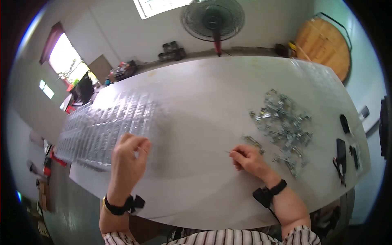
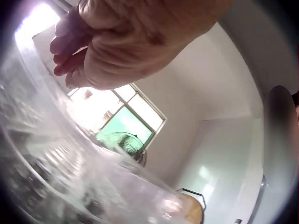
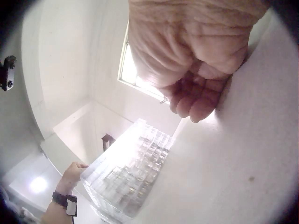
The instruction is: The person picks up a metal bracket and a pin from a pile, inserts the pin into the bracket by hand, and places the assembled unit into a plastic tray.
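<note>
My left hand (image 1: pixel 129 160) is raised over the near right corner of a clear plastic compartment box (image 1: pixel 107 122), fingers bent and thumb tip close to the index finger. I cannot tell whether something small is pinched there. Seen from the left wrist, the fingers (image 2: pixel 70 60) curl above the box's see-through plastic. My right hand (image 1: pixel 250 161) is low over the white table, pinching a small thin metal piece (image 3: pixel 163 100) that pokes out past the fingertips. Just beyond that hand lies a small cluster of metal parts (image 1: pixel 254 143), with a larger pile of shiny metal hardware (image 1: pixel 281 116) to the right.
Along the right side of the white table (image 1: pixel 196 110) lie a black object (image 1: pixel 344 123) and a dark phone-like slab (image 1: pixel 341 153) with keys or a tool beside it. A standing fan (image 1: pixel 213 20) is behind the far edge. A round wooden tabletop (image 1: pixel 324 47) leans at the wall.
</note>
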